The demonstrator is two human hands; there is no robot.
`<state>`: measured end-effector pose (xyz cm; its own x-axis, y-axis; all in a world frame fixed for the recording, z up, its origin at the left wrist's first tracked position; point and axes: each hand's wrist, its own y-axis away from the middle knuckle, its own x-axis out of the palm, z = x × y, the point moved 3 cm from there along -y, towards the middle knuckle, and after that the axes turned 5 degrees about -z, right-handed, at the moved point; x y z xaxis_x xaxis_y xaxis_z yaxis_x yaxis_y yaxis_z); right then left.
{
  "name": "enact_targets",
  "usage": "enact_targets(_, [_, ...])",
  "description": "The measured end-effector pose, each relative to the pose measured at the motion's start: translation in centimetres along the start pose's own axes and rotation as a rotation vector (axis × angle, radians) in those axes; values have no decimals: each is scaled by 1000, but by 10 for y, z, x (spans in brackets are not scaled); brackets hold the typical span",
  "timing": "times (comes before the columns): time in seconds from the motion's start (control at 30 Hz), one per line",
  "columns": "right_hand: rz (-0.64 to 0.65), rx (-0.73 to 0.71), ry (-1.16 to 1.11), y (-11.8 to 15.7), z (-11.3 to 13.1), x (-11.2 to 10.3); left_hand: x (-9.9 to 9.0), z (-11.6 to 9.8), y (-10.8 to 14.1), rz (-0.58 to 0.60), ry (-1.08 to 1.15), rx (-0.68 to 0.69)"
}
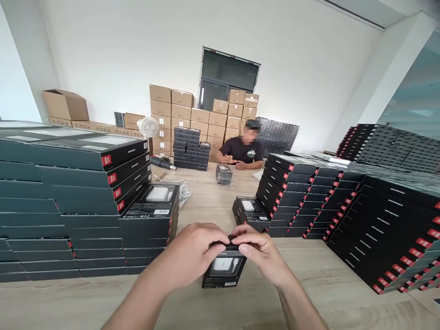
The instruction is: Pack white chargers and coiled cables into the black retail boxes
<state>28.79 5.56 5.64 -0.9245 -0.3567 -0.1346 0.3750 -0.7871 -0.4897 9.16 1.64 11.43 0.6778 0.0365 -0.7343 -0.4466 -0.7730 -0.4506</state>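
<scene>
Upright on the table in front of me is a small black retail box (220, 281), its clear window showing a white device inside. My left hand (197, 247) is closed on the box's top edge, thumb at the front and fingers bent over the top. From the other side my right hand (260, 249) grips the same edge in a like pinch. The fingertips of both hands almost meet at a dark flap (231, 238) in the middle of the top. My fingers hide part of that edge.
Tall stacks of black boxes stand at left (89, 183) and right (292, 197). Across the wooden table (202, 201) sits a co-worker (237, 151) behind a plastic-wrapped bundle (224, 174). A heat gun (163, 162), white cables (184, 192) and a white fan (148, 127) are at far left.
</scene>
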Motion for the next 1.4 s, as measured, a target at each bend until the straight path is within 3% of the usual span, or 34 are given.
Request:
enact_targets(0.27, [-1, 27, -31, 0, 1, 0, -6, -12, -6, 79, -218, 298])
enact_targets(0.43, [-66, -15, -3, -1, 1, 5, -13, -11, -9, 162, -298, 315])
enact_targets(0.6, [20, 0, -108, -1, -2, 3, -15, -12, -10, 219, -331, 334])
enact_targets(0.83, [104, -27, -56, 4, 5, -1, -18, -15, -5, 255, -235, 305])
enact_targets(0.97, [106, -57, -19, 5, 16, 1, -14, -12, 0, 200, -122, 270])
enact_targets(1.17, [67, -2, -98, 5, 9, 3, -9, 3, 1, 147, 137, -42])
enact_targets(1.4, [60, 36, -104, 4, 0, 4, -16, -7, -5, 199, -8, 63])
